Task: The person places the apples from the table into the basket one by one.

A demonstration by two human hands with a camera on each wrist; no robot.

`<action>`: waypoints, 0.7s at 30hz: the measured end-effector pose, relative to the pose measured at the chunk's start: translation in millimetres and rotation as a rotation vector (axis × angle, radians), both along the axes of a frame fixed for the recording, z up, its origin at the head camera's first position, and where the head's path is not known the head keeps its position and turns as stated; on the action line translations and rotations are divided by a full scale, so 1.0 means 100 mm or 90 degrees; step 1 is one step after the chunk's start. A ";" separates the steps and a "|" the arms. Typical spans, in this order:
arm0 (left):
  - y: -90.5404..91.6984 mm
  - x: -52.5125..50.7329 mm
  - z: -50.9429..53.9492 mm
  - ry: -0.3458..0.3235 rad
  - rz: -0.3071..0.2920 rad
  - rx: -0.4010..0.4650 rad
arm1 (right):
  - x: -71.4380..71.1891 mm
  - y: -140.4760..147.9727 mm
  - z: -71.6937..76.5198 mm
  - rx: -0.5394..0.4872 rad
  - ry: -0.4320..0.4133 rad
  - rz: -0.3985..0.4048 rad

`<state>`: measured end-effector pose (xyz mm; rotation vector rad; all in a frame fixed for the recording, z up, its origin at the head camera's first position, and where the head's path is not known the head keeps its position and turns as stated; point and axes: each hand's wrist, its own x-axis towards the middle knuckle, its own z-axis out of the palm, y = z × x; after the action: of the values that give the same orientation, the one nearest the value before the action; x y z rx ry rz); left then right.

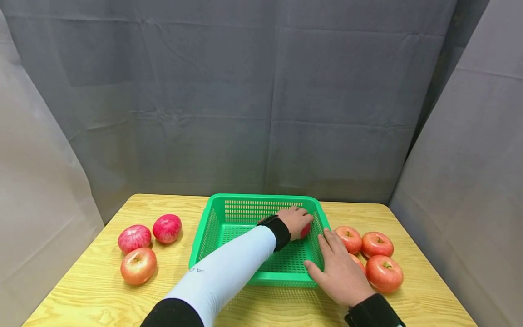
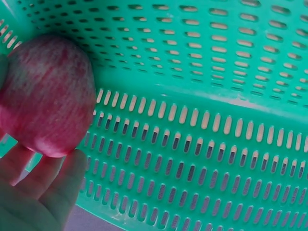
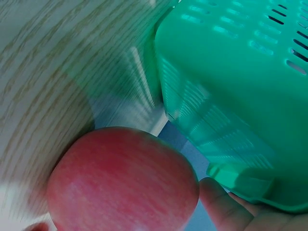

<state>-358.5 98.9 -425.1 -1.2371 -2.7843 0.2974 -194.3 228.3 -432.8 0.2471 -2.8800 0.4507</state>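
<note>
Forearm (image 1: 226, 267) slants from bottom centre to left hand (image 1: 292, 222), back up, fingers curled round red apple (image 1: 305, 230) inside green basket (image 1: 265, 197), mid-frame, near its right wall; best set low, released gently. Right hand (image 1: 345, 274), lower right, fingers straight beside right rim, contact unclear; light bracing should help.

Basket (image 1: 265, 197) on the table (image 1: 98, 277)
I see three fruits (image 1: 135, 238) left, four apples (image 1: 384, 274) right, one apple (image 2: 50, 98) inside.
</note>
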 end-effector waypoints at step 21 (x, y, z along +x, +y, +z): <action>-0.06 0.02 0.03 -0.013 0.019 0.008 | 0.01 0.01 0.04 0.005 -0.007 0.000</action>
<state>-356.3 93.3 -422.3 -1.2036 -2.8204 0.2712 -193.3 229.0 -428.8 0.2480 -2.8928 0.4414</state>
